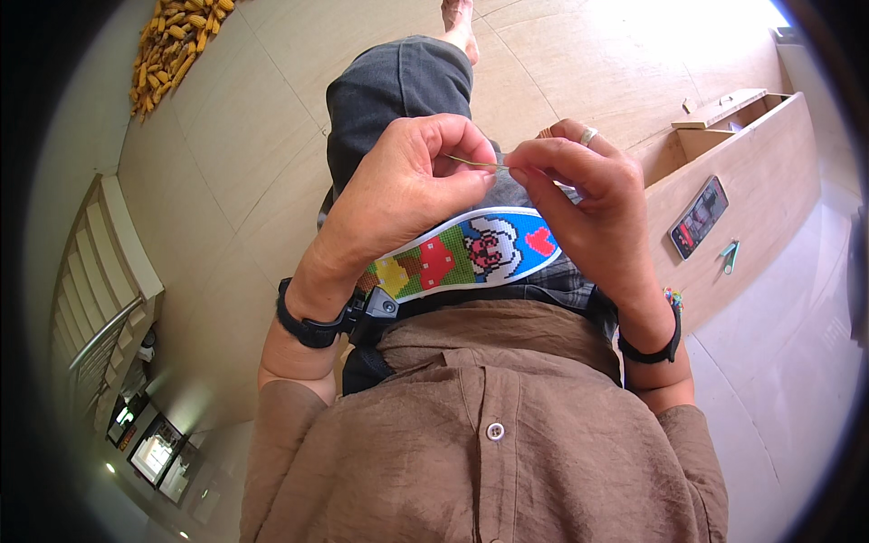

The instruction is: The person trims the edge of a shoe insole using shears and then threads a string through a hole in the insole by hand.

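Between my two hands runs a short length of thin yellow-green thread (472, 161). My left hand (428, 163) has its thumb and forefinger at the thread; whether a needle is there is too small to tell. Thumb and forefinger of my right hand (584, 183) pinch the thread's other end, and a ring is on one finger. Below the hands, a shoe-sole-shaped cross-stitch insole (448, 261) with a white edge lies across my lap. It bears a white and pink cartoon figure, a pink heart and red and yellow shapes; its left end is partly behind my left wrist.
At the right stands a wooden bench-like box (753, 170) with an open compartment. On it lie a smartphone (699, 217) and small green thread snips (730, 258). Corn cobs (176, 51) are heaped on the tiled floor at the upper left. A staircase (102, 258) is at the left.
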Available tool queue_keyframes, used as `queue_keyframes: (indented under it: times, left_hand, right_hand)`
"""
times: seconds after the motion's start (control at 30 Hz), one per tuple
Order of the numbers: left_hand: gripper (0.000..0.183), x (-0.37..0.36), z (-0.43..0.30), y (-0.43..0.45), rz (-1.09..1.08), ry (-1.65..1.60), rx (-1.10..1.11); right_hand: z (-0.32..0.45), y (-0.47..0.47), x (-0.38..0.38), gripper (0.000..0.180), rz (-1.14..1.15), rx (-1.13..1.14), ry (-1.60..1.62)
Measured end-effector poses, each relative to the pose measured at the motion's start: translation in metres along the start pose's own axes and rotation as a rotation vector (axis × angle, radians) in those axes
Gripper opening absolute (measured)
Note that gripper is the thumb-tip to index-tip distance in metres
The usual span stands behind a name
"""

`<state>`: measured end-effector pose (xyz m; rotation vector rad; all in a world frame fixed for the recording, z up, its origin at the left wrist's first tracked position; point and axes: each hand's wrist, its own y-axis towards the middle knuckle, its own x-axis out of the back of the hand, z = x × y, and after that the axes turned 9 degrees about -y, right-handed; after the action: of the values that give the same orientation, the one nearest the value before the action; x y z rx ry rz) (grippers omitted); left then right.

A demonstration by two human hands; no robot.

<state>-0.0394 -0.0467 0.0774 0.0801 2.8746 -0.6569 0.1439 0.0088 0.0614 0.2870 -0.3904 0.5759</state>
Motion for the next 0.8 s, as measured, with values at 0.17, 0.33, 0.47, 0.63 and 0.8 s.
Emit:
queue_keyframes:
  times: [0.17, 0.33, 0.47, 0.63, 0.8]
  left_hand:
    - [0.01, 0.0002, 0.0002, -0.0002, -0.001, -0.021, 0.007]
    - [0.01, 0.0002, 0.0016, 0.0001, -0.004, -0.019, -0.001]
    - [0.01, 0.0004, 0.0019, 0.0005, 0.006, -0.013, 0.01]
    - [0.005, 0.0006, -0.0009, -0.0007, 0.034, 0.014, 0.067]
    - [0.005, -0.0011, -0.0027, -0.0012, 0.036, -0.028, 0.087]
  right_hand:
    - [-0.0007, 0.0001, 0.0003, 0.011, -0.003, 0.02, -0.001]
    - [-0.0017, 0.0004, 0.0009, 0.011, 0.002, 0.034, -0.01]
    - [-0.0006, 0.0002, 0.0024, 0.01, 0.018, 0.003, 0.019]
    - [-0.0006, 0.0008, 0.0043, 0.01, 0.047, 0.007, 0.02]
    - [0.0003, 0.0009, 0.005, 0.011, 0.071, -0.015, 0.047]
